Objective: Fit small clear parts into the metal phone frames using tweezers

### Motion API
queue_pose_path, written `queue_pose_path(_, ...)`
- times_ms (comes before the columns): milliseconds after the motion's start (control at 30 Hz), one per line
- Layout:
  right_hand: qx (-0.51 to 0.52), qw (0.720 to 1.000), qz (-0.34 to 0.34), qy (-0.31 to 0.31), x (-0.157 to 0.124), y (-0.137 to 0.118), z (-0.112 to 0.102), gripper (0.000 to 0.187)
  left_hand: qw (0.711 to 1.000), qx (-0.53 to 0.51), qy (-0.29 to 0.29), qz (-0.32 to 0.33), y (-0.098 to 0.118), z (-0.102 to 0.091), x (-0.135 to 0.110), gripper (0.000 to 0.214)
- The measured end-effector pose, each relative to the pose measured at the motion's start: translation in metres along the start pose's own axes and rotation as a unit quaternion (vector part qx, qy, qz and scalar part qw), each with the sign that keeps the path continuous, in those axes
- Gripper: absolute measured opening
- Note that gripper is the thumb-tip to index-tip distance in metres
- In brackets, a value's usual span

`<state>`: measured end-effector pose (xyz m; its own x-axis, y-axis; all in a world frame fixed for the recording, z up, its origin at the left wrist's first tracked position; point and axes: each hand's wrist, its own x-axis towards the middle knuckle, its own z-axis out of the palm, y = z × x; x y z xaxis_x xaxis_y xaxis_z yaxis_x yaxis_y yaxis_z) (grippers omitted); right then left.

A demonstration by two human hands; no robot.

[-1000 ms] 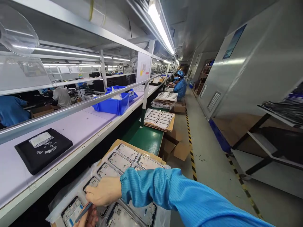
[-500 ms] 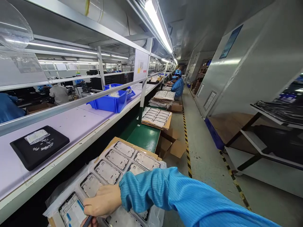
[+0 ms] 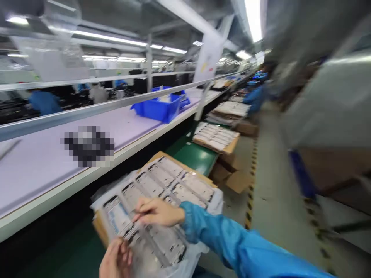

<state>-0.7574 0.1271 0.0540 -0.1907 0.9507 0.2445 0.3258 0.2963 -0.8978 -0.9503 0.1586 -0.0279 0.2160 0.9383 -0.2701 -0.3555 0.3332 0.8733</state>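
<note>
The tray (image 3: pixel 167 191) lies right of the bench (image 3: pixel 37 170) (a bin (image 3: pixel 165 112) on it), before stacked trays (image 3: pixel 216 135).

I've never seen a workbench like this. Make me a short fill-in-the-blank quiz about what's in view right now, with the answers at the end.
1. The sleeve on the person's right arm is coloured ____.
2. In picture height, the left hand appears ____ than the right hand.
3. The glossy work surface just beyond the frames is coloured ____.
4. The striped floor tape pairs black with ____.

Missing words: blue; lower; green; yellow.
</note>
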Motion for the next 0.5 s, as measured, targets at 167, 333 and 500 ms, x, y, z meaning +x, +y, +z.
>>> queue_pose_path(167,0.137,0.980,-0.132,0.061,-0.017,-0.045,-0.007,0.044,0.991,0.007,-0.046,0.122,0.062,0.017,-0.047,0.043)
queue_pose_path(333,0.148,0.975,-0.165,0.030,-0.028,-0.084,0.000,0.020,0.951,0.053,-0.092,0.290,0.079,0.015,-0.065,0.023)
queue_pose_path(500,0.094,0.978,-0.187,0.020,-0.030,-0.087,0.012,0.024,0.918,0.088,-0.091,0.376,0.083,0.018,-0.073,0.018)
